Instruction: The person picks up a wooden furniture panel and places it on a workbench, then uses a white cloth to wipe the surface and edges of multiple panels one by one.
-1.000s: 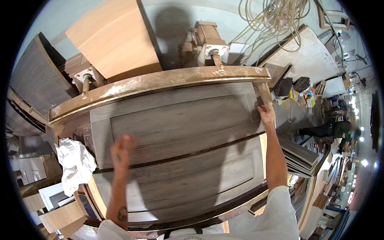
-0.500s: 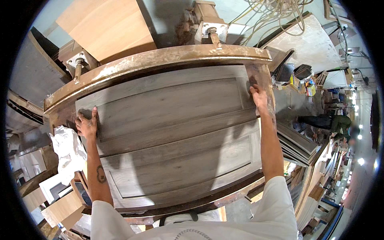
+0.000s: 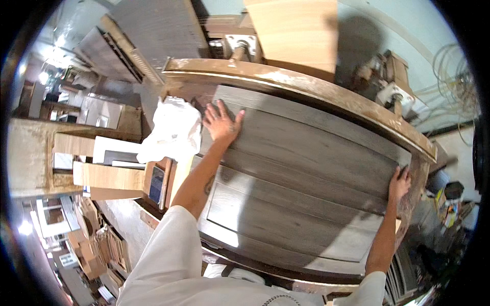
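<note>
Grey panel (image 3: 306, 145) beneath splayed left hand (image 3: 223, 125), right hand (image 3: 399, 184) at its right end, grip unclear

Table (image 3: 197, 91): brown, edged along the far side by a raised rail (image 3: 306, 84)
Far grey panel (image 3: 306, 143): laid flat
Near grey panel (image 3: 286, 219): laid alongside
White cloth (image 3: 174, 130): bunched at the left end

The grey panels (image 3: 301, 135) look like matt wood with visible grain. The white bundle (image 3: 174, 130) seems cloth; the brown rail (image 3: 311, 86) looks rough, the pale board (image 3: 298, 35) smooth.
</note>
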`<state>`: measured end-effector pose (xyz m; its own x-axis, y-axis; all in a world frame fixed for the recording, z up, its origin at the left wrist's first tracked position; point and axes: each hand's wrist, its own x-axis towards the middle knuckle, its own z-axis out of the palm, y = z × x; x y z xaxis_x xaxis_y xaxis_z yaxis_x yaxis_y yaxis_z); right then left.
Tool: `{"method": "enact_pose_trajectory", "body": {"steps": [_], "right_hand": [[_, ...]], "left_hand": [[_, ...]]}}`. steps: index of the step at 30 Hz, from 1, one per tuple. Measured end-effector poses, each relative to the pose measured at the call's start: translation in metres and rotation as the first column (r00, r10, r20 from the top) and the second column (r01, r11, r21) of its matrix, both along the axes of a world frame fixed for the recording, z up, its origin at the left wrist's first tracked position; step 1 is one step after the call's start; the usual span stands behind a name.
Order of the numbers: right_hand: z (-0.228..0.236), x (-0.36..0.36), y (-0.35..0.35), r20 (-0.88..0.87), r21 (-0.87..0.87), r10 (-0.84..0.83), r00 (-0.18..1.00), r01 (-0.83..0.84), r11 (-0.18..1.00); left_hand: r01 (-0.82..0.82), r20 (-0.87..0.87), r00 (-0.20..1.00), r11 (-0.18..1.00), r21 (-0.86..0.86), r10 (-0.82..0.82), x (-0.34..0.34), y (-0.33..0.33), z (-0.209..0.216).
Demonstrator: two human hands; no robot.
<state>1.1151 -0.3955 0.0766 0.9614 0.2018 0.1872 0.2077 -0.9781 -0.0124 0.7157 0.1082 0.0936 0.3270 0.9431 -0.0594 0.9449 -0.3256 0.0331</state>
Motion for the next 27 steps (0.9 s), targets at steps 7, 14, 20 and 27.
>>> {"method": "enact_pose_trajectory", "body": {"steps": [7,14,20,27], "right_hand": [[-0.005,0.021,-0.010,-0.019,-0.038,0.044,0.999,-0.045,0.998],[-0.012,0.024,-0.024,-0.072,-0.065,0.009,0.997,-0.014,0.998],[-0.009,0.010,-0.020,-0.099,-0.111,0.017,0.995,-0.028,0.993],[0.007,0.001,-0.007,-0.059,-0.026,-0.020,0.998,0.018,1.000]], "left_hand": [[0.015,0.060,0.998,0.998,0.059,-0.018,-0.009,-0.003,-0.001],[0.013,0.088,0.996,0.997,0.077,-0.019,0.006,-0.022,0.007],[-0.033,0.115,0.993,0.996,0.083,0.023,0.001,-0.021,0.003],[-0.032,0.094,0.995,0.994,0.102,0.023,0.002,-0.018,-0.003]]}}
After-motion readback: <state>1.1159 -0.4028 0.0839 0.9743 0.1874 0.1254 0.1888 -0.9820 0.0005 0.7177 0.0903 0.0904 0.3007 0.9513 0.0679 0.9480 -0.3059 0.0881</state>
